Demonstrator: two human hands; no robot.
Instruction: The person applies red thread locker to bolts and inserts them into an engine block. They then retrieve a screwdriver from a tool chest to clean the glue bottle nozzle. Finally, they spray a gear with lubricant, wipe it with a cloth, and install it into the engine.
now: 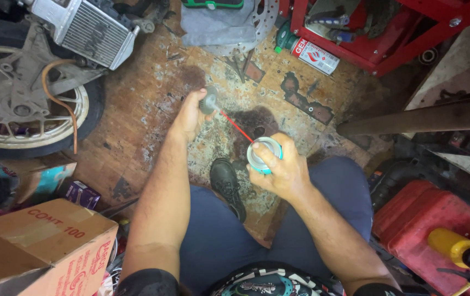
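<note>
While gripped in the left hand [191, 112] above the black shoe [227, 183], small grey metal part [209, 101], likely light, rigid, slick; right hand [278, 171] clenched around spray can [263, 155] nearby.

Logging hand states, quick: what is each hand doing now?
Left hand: closed on a small grey metal part.
Right hand: closed on a teal spray can with red straw.

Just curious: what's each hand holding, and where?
Left hand grips a small grey metal part by its lower end; right hand wraps a spray can near its top.
</note>
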